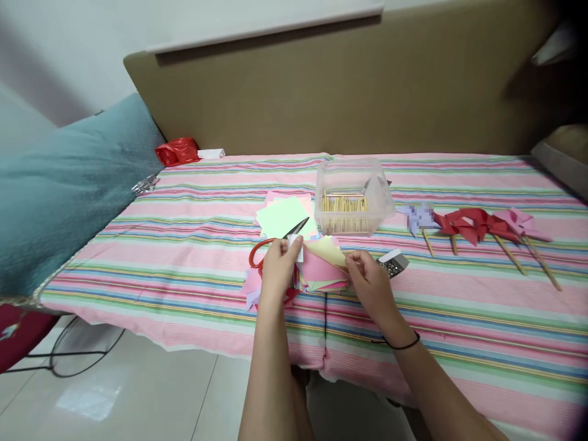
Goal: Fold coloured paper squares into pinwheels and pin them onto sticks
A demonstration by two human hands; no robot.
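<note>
In front of the clear plastic box (349, 176), the left hand (278, 263) pinches a small white piece (300, 253); the right hand (369, 278), fingertips close together, touches coloured paper squares (321, 269), grip unclear.

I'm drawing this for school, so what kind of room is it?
Probably someone's home, maybe a living room or bedroom: a striped cloth, a big blue cushion and a brown backrest look like a sofa or bed.
</note>
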